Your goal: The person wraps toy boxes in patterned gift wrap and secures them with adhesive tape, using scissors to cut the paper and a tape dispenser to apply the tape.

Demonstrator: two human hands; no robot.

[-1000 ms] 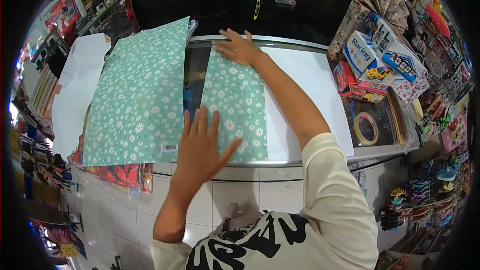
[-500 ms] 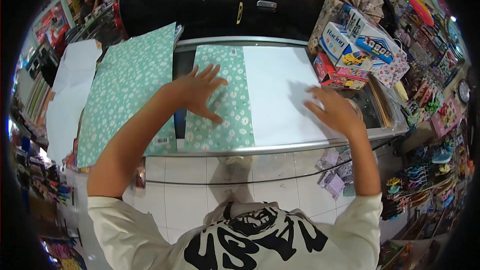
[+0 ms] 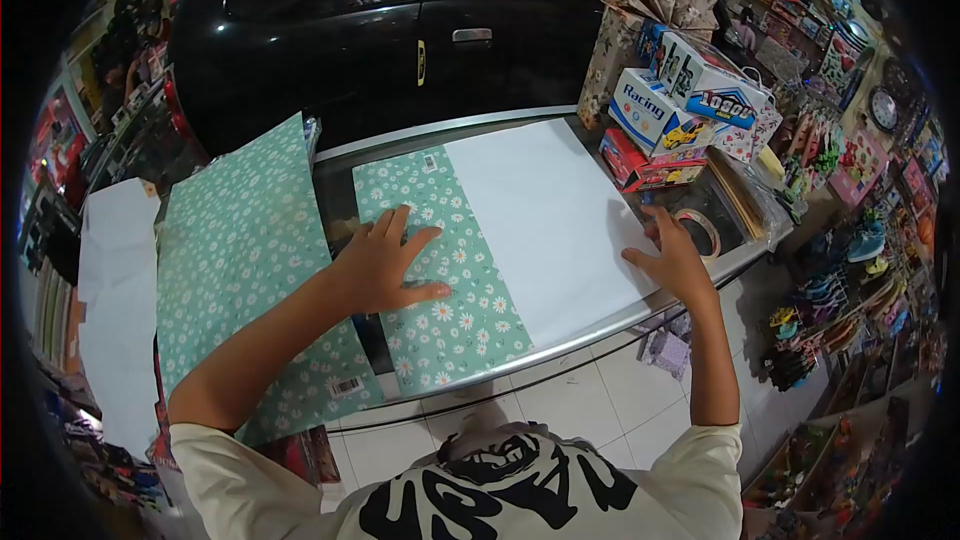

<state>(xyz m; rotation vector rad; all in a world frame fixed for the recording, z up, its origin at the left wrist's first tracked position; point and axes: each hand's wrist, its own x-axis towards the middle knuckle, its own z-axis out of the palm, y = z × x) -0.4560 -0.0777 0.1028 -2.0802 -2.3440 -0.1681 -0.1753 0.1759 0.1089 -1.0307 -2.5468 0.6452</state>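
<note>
A sheet of wrapping paper (image 3: 450, 240) lies on the glass counter, with a green daisy-print strip folded over on the left. The rest of it shows its white side (image 3: 540, 220). My left hand (image 3: 380, 265) rests on the green strip near its left edge, fingers spread, holding nothing. At the right edge of the white part is my right hand (image 3: 672, 255), thumb and fingers apart, touching or just over the paper. Left of the sheet lies a larger piece of the same daisy paper (image 3: 240, 240), hanging past the counter's front edge, with a barcode label (image 3: 345, 386).
A roll of tape (image 3: 697, 232) is beside my right hand. Racing toy boxes (image 3: 650, 110), a red box (image 3: 650, 162) and a patterned wrapped package (image 3: 655, 0) stack at the counter's back right. A black car (image 3: 330, 50) stands behind. White paper (image 3: 115, 310) hangs at left.
My view has turned and shifted, so the counter appears tilted. My right hand has moved toward the white paper's right edge; my left hand has slid slightly toward the sheet's near left side.
</note>
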